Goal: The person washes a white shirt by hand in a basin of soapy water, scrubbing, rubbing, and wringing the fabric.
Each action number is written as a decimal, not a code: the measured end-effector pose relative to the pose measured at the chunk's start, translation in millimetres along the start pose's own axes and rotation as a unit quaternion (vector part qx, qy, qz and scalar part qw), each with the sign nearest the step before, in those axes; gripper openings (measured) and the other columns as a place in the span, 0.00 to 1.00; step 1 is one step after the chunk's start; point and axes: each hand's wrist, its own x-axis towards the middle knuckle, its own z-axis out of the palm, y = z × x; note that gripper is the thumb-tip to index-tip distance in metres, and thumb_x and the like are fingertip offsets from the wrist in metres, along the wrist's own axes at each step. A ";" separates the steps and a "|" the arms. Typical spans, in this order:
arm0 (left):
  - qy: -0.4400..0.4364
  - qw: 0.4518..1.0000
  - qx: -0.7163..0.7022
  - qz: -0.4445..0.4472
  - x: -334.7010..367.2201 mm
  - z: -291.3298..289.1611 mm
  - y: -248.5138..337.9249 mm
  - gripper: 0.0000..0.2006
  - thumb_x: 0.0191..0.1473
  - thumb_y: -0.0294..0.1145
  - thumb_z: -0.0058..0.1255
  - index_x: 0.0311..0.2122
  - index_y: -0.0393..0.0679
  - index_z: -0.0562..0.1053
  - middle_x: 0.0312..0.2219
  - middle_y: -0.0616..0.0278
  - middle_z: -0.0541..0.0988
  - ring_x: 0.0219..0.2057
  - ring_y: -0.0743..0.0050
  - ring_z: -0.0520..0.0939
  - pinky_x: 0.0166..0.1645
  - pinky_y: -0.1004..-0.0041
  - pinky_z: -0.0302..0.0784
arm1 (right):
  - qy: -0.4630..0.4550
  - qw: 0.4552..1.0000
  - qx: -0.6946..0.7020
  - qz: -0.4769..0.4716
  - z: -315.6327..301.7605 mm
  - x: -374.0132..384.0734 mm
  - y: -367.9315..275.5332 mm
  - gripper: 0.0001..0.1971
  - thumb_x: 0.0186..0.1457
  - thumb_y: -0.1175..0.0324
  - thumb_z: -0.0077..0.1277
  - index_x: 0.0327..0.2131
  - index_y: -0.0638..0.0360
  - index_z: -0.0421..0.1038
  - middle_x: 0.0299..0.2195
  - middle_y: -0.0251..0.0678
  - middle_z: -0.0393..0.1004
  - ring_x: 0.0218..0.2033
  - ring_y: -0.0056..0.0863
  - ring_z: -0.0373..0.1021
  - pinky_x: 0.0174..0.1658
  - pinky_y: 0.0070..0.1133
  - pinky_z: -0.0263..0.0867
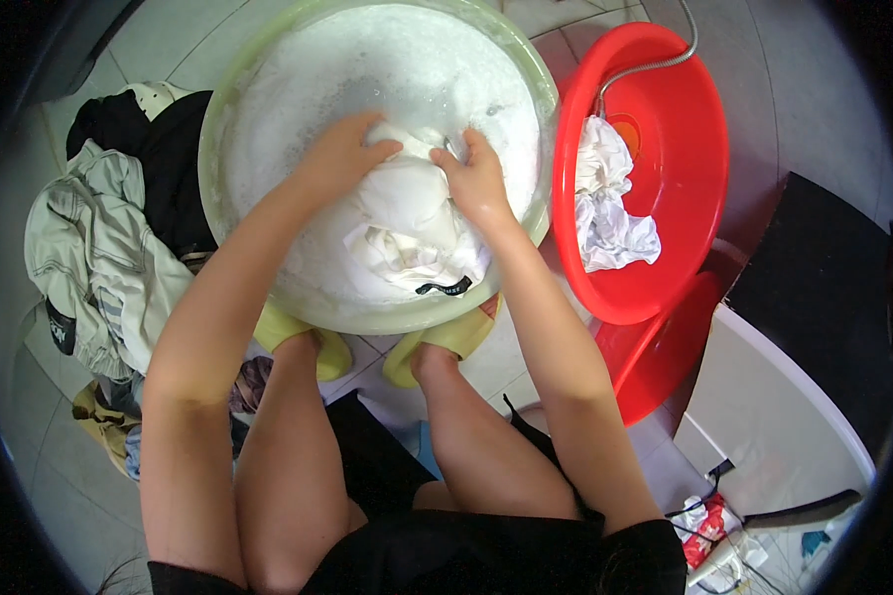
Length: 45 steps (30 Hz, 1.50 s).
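A large pale green basin point(548, 109) full of white suds stands in front of me. In it a wet white garment point(412, 203) lies bunched, partly above the foam, with a small black label point(445, 287) near the basin's close rim. My left hand point(350, 154) is closed on the garment's far left part, thumb towards the right. A little way off, my right hand point(473, 180) pinches the cloth at its far right part between thumb and fingers. Foam and fabric hide some of the fingertips.
To the right stands a red tub point(700, 149) holding white cloths point(605, 203) and a metal shower hose point(655, 64). Another red basin point(665, 362) sits below it. Pale jeans point(119, 233) and black clothes point(174, 169) are piled at left. A white-and-black cabinet-like piece point(764, 387) stands at right.
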 end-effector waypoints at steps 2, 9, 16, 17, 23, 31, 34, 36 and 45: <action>0.007 0.999 0.044 -0.002 6.4 -0.9 -10.6 0.13 0.49 0.37 0.51 0.38 0.40 0.71 0.33 0.51 0.75 0.33 0.64 0.76 0.35 0.68 0.69 | 0.011 0.999 -0.030 0.025 7.6 -0.5 -6.3 0.20 0.50 0.70 0.50 0.46 0.71 0.63 0.36 0.45 0.71 0.38 0.33 0.68 0.43 0.24 0.64; 0.086 0.971 0.048 0.220 -42.3 17.0 80.9 0.11 0.49 0.40 0.51 0.32 0.42 0.72 0.21 0.55 0.75 0.20 0.52 0.75 0.27 0.61 0.70 | 0.029 0.874 0.463 0.145 10.7 -21.7 -64.7 0.14 0.56 0.67 0.42 0.44 0.64 0.64 0.36 0.36 0.70 0.34 0.25 0.67 0.36 0.23 0.66; 0.053 0.984 0.104 0.133 -8.4 -10.9 59.3 0.19 0.56 0.51 0.37 0.27 0.49 0.75 0.15 0.55 0.74 0.20 0.53 0.75 0.25 0.60 0.68 | 0.005 0.847 0.472 0.245 33.9 -56.8 -99.4 0.17 0.58 0.56 0.38 0.32 0.61 0.69 0.28 0.31 0.68 0.30 0.21 0.64 0.34 0.18 0.62; 0.054 0.984 0.106 0.132 -15.6 -7.0 60.8 0.19 0.56 0.51 0.37 0.27 0.49 0.75 0.15 0.55 0.74 0.20 0.53 0.75 0.25 0.60 0.68 | 0.003 0.847 0.472 0.245 32.8 -59.3 -97.8 0.17 0.58 0.56 0.38 0.32 0.61 0.69 0.28 0.31 0.68 0.30 0.21 0.64 0.34 0.18 0.62; 0.164 0.910 0.069 0.374 -54.0 37.1 108.1 0.16 0.52 0.44 0.47 0.20 0.45 0.70 0.14 0.56 0.69 0.17 0.54 0.71 0.22 0.64 0.64 | 0.063 0.590 0.761 0.262 16.6 -49.7 -20.4 0.17 0.62 0.60 0.29 0.44 0.61 0.63 0.35 0.33 0.68 0.35 0.15 0.65 0.35 0.11 0.64; 0.082 0.978 0.108 0.158 -35.8 5.5 79.6 0.22 0.57 0.49 0.40 0.21 0.41 0.70 0.14 0.51 0.68 0.17 0.54 0.69 0.24 0.64 0.64 | -0.019 0.849 0.461 0.258 18.8 -66.8 -96.8 0.20 0.59 0.58 0.36 0.40 0.67 0.66 0.36 0.37 0.69 0.36 0.25 0.67 0.40 0.20 0.63; 0.141 0.940 0.053 0.306 -62.5 31.4 100.1 0.21 0.56 0.49 0.40 0.20 0.45 0.71 0.15 0.56 0.73 0.17 0.54 0.74 0.21 0.62 0.66 | -0.084 0.840 0.506 0.177 13.9 -57.1 -66.0 0.18 0.59 0.58 0.36 0.39 0.65 0.67 0.34 0.36 0.70 0.36 0.26 0.67 0.39 0.20 0.63; 0.144 0.925 0.084 0.341 -45.9 33.8 87.8 0.20 0.55 0.49 0.41 0.19 0.46 0.71 0.14 0.57 0.73 0.16 0.55 0.74 0.21 0.63 0.66 | -0.011 0.826 0.511 0.236 17.5 -62.6 -60.9 0.16 0.58 0.59 0.38 0.38 0.62 0.67 0.33 0.34 0.69 0.35 0.24 0.66 0.39 0.19 0.63; 0.153 0.951 0.036 0.267 -61.3 23.9 92.6 0.13 0.51 0.41 0.47 0.20 0.45 0.71 0.14 0.56 0.70 0.16 0.58 0.72 0.22 0.66 0.66 | -0.031 0.837 0.498 0.224 20.2 -60.3 -66.0 0.18 0.58 0.56 0.40 0.40 0.63 0.65 0.33 0.34 0.69 0.32 0.24 0.66 0.36 0.23 0.64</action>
